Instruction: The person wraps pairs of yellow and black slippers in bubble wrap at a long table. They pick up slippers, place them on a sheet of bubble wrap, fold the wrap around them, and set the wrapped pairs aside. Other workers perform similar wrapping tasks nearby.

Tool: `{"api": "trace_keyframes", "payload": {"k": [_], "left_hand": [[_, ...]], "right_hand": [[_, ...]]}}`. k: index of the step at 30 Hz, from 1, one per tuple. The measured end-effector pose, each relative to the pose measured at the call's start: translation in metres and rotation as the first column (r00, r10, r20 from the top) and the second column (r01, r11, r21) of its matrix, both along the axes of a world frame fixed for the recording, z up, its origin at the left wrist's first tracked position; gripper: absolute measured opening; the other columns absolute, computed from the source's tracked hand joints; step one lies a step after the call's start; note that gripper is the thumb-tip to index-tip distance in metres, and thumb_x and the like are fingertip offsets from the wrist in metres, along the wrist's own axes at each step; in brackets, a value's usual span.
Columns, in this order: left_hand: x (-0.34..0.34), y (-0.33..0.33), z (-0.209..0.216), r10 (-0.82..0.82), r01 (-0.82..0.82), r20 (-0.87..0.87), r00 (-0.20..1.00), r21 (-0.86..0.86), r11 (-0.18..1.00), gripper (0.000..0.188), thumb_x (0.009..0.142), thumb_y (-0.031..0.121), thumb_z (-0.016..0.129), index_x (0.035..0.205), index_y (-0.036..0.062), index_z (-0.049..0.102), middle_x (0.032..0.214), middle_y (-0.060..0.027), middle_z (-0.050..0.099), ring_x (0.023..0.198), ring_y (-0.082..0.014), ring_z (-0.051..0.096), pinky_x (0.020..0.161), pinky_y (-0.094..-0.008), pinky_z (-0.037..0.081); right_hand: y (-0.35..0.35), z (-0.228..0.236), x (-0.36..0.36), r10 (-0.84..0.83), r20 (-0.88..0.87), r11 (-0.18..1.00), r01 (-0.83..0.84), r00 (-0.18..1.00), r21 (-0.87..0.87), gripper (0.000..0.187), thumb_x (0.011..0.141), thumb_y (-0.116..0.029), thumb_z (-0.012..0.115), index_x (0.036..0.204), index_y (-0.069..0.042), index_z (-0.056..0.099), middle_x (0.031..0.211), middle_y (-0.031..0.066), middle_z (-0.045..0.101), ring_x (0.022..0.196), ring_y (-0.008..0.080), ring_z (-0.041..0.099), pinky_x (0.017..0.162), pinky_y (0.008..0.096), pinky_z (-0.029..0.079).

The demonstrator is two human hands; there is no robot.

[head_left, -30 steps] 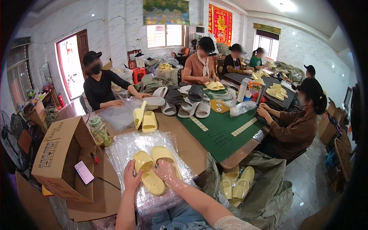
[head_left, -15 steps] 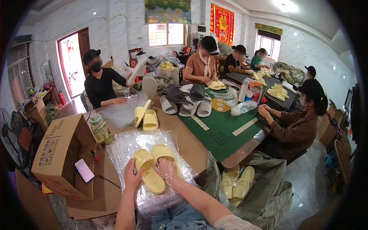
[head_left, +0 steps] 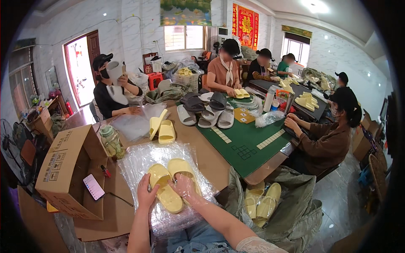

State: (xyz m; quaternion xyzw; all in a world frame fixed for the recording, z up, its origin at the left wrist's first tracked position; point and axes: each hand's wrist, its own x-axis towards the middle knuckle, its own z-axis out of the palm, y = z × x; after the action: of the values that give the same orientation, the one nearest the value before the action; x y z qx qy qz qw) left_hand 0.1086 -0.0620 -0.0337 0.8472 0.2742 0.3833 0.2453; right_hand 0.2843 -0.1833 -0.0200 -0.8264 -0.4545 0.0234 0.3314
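Observation:
A pair of pale yellow slippers lies on a stack of clear plastic bags (head_left: 137,158) in front of me. My left hand (head_left: 147,192) grips the outer side of the left yellow slipper (head_left: 169,200), its thumb against the edge. My right hand (head_left: 184,187) is at the right yellow slipper (head_left: 180,165), fingers closed near its inner edge just below the strap. Shiny clear film shows around my right hand and wrist. The right slipper's sole is partly hidden by that hand.
An open cardboard box (head_left: 63,168), a phone (head_left: 93,187) and a glass jar (head_left: 111,142) are on the left. More yellow slippers (head_left: 166,131) and grey slippers (head_left: 209,116) stand ahead. A green sack (head_left: 291,202) holds bagged slippers at the right. Co-workers sit around the tables.
The co-worker at the left has drawn the pale grey slippers back toward their body, to the left. My hands and the yellow slippers have barely moved.

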Motion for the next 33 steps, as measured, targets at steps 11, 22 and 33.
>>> {"api": "trace_keyframes", "payload": {"k": [11,22,33], "left_hand": [[0.001,-0.003,0.004,-0.01,0.01,0.005,1.0,-0.013,1.0,0.068,0.084,0.022,0.078,0.145,0.0063,0.052,0.147,-0.0228,0.052,0.137,-0.0375,0.049,0.115,-0.0437,0.037],[0.002,-0.004,0.006,0.001,0.0,0.006,1.0,-0.049,0.999,0.069,0.083,0.034,0.078,0.143,0.008,0.054,0.145,-0.0246,0.054,0.136,-0.0414,0.049,0.115,-0.0467,0.038],[0.003,-0.002,0.004,0.005,-0.005,0.006,1.0,-0.031,1.0,0.07,0.082,0.035,0.079,0.143,0.0084,0.054,0.143,-0.0249,0.055,0.135,-0.0408,0.049,0.114,-0.0466,0.039]], "right_hand": [[-0.004,0.007,-0.001,0.007,-0.037,1.0,-0.007,0.999,0.009,0.049,0.091,-0.049,0.066,0.1,0.0,0.066,0.092,0.0253,0.07,0.084,0.0437,0.07,0.075,0.054,0.056],[-0.007,0.01,-0.001,0.008,0.022,1.0,-0.008,1.0,-0.001,0.048,0.091,-0.048,0.066,0.097,0.0,0.067,0.083,0.0235,0.07,0.077,0.0424,0.071,0.07,0.0524,0.057],[-0.006,0.013,-0.001,0.005,0.071,0.999,-0.007,0.997,0.032,0.045,0.092,-0.045,0.066,0.091,0.0,0.069,0.081,0.0253,0.07,0.077,0.042,0.071,0.07,0.0514,0.058]]}}
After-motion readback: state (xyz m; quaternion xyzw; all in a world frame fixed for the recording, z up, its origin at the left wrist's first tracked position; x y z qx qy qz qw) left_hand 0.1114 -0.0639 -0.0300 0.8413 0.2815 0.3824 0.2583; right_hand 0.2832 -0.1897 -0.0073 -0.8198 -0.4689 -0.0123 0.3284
